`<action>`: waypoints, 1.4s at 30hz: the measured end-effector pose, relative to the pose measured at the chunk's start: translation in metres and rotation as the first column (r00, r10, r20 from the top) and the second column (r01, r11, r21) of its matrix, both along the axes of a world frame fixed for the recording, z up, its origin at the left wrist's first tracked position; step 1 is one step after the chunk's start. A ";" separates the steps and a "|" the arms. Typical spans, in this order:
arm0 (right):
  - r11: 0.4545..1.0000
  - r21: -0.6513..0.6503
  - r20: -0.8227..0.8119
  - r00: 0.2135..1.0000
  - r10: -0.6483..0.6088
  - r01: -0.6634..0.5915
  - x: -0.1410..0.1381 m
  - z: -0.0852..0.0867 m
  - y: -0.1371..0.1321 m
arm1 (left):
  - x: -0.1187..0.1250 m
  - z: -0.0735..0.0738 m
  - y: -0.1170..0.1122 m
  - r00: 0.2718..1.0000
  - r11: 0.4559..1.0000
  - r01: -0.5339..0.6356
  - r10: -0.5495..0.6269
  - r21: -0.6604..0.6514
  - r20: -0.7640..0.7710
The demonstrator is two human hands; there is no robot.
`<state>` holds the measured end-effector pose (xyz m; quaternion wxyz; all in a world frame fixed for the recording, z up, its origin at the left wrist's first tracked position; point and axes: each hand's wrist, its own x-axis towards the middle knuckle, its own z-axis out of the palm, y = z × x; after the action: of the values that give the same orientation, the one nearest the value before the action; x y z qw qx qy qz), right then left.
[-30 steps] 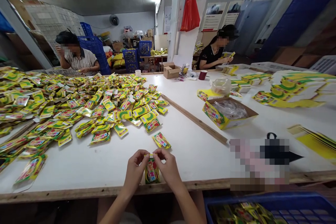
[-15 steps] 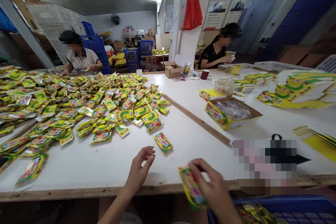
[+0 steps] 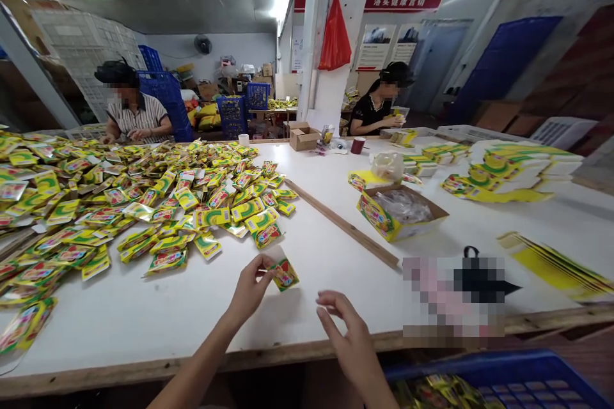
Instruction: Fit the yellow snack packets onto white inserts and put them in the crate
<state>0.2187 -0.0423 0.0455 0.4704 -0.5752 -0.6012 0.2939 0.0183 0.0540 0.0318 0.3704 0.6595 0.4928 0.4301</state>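
My left hand (image 3: 252, 286) pinches a small flat yellow-and-green printed pack (image 3: 286, 275) just above the white table. The pack's printed face with red and coloured lettering is turned up, and a pale flap shows at its far end. To the right of it, my right hand (image 3: 343, 326) hovers near the table's front edge, fingers apart and curved, holding nothing. A large heap of similar packs (image 3: 158, 195) covers the left side of the table, its near edge just beyond my left hand. Below my right hand sits a blue basket (image 3: 532, 370) with several packs inside.
A wooden strip (image 3: 343, 223) lies across the table (image 3: 211, 313). Right of it stand an open carton (image 3: 407, 230) holding clear plastic, stacked yellow cartons (image 3: 518, 166) and flat yellow card (image 3: 551, 268). Two people (image 3: 137, 112) work across the table. A small brown box (image 3: 304, 137) stands at the far edge.
My left hand has taken hold of the pack that lay alone on the table. My right hand has let go of its pack and moved up and left. The view has turned slightly right.
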 end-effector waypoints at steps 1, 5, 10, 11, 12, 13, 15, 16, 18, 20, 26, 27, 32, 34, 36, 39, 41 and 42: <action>0.999 0.047 -0.031 1.000 -0.006 0.008 -0.009 -0.003 0.007 | -0.002 0.005 -0.009 0.998 0.999 0.043 -0.043 0.007 0.033; 0.995 0.090 -0.157 0.986 0.063 -0.049 -0.041 -0.016 0.024 | -0.007 0.009 -0.038 0.963 0.991 0.131 -0.121 -0.025 0.241; 0.995 0.006 -0.191 0.977 0.098 -0.099 -0.051 -0.032 0.022 | -0.007 -0.013 -0.057 0.952 0.989 0.109 -0.074 -0.102 0.297; 0.994 -0.013 -0.174 0.979 0.105 -0.109 -0.049 -0.032 0.021 | -0.006 -0.016 -0.059 0.955 0.988 0.107 -0.072 -0.109 0.287; 0.992 -0.028 -0.156 0.980 0.120 -0.126 -0.047 -0.031 0.022 | -0.006 -0.019 -0.060 0.958 0.988 0.107 -0.072 -0.113 0.276; 0.989 -0.035 -0.137 0.981 0.139 -0.145 -0.045 -0.029 0.023 | -0.005 -0.020 -0.061 0.962 0.988 0.106 -0.073 -0.114 0.264; 0.986 -0.019 -0.097 0.981 0.165 -0.168 -0.042 -0.022 0.028 | -0.003 -0.021 -0.061 0.969 0.992 0.091 -0.067 -0.091 0.238; 0.985 0.002 -0.079 0.982 0.171 -0.171 -0.041 -0.018 0.030 | -0.002 -0.021 -0.061 0.972 0.995 0.077 -0.059 -0.067 0.227; 0.987 0.051 -0.066 0.985 0.157 -0.154 -0.042 -0.013 0.035 | 0.001 -0.021 -0.060 0.971 1.000 0.023 -0.018 -0.018 0.239; 0.989 0.082 -0.105 0.986 0.129 -0.121 -0.043 -0.011 0.038 | 0.003 -0.023 -0.061 0.954 0.999 -0.041 0.038 0.003 0.297; 0.989 0.084 -0.148 0.981 0.129 -0.118 -0.041 -0.012 0.031 | 0.006 -0.020 -0.067 0.952 0.995 -0.104 0.101 -0.006 0.288; 0.989 0.088 -0.134 0.982 0.133 -0.122 -0.041 -0.011 0.029 | 0.007 -0.018 -0.068 0.956 0.995 -0.098 0.096 -0.006 0.276; 0.983 0.105 -0.093 0.982 0.162 -0.152 -0.042 -0.007 0.021 | 0.008 -0.016 -0.073 0.963 0.998 -0.054 0.059 -0.025 0.263; 0.985 0.108 -0.083 0.986 0.147 -0.138 -0.042 -0.006 0.019 | 0.008 -0.015 -0.074 0.963 0.998 -0.055 0.062 -0.033 0.262; 0.987 0.107 -0.073 0.989 0.132 -0.124 -0.043 -0.006 0.018 | 0.008 -0.014 -0.074 0.964 0.998 -0.051 0.059 -0.036 0.260; 0.988 0.094 -0.072 0.989 0.126 -0.119 -0.044 -0.005 0.021 | 0.009 -0.010 -0.072 0.965 0.997 -0.062 0.071 -0.044 0.252; 0.990 0.084 -0.065 0.991 0.115 -0.109 -0.045 -0.004 0.025 | 0.010 -0.006 -0.069 0.968 0.995 -0.080 0.090 -0.052 0.236; 0.991 0.080 -0.059 0.992 0.109 -0.104 -0.045 -0.004 0.028 | 0.011 -0.004 -0.067 0.969 0.995 -0.086 0.097 -0.055 0.225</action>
<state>0.1738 -0.0145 0.0420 0.4944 -0.5142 -0.6269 0.3133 0.0288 -0.0130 0.0274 0.4190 0.5739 0.4865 0.5083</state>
